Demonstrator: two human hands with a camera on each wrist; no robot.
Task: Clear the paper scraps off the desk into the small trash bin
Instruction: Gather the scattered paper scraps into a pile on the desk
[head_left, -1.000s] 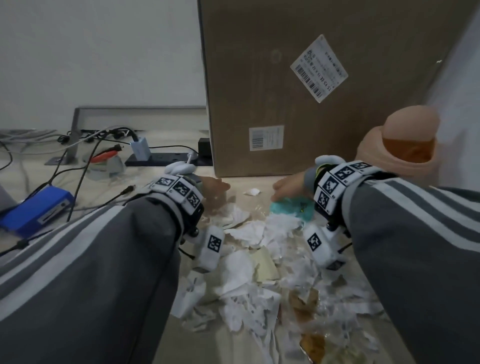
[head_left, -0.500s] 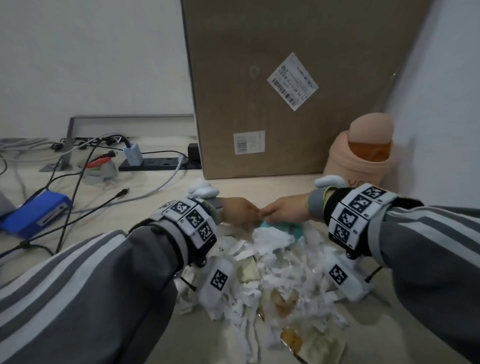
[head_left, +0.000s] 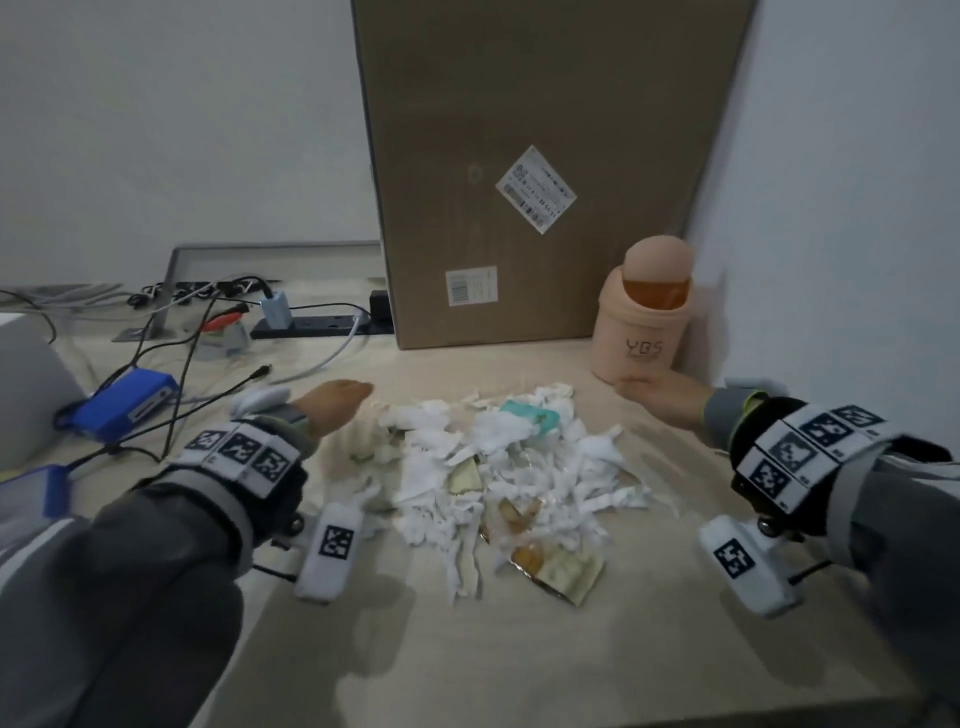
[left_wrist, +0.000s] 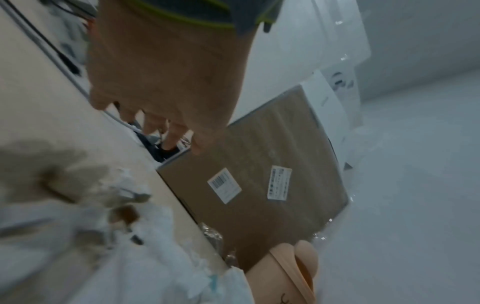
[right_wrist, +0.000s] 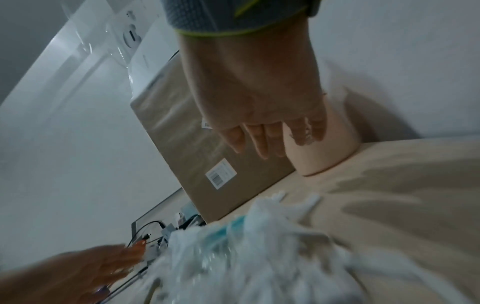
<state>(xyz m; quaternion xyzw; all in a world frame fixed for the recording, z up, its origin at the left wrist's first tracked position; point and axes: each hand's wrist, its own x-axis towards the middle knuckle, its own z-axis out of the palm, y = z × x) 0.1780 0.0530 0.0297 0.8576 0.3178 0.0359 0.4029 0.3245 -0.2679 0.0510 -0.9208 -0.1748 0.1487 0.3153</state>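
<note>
White paper scraps lie heaped mid-bench, between the hands. From the head, the right hand nears the pink trash bin; only its wrist view shows straight fingers, the grip empty. The left hand hangs open, fingers spread, beside the heap.

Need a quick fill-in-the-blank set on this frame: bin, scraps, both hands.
1. The small trash bin stands beside the ____ box.
2. The ____ hand reaches toward the bin's base.
3. The paper scraps lie heaped on the ____.
4. The left hand holds ____.

Missing: cardboard; right; desk; nothing
</note>
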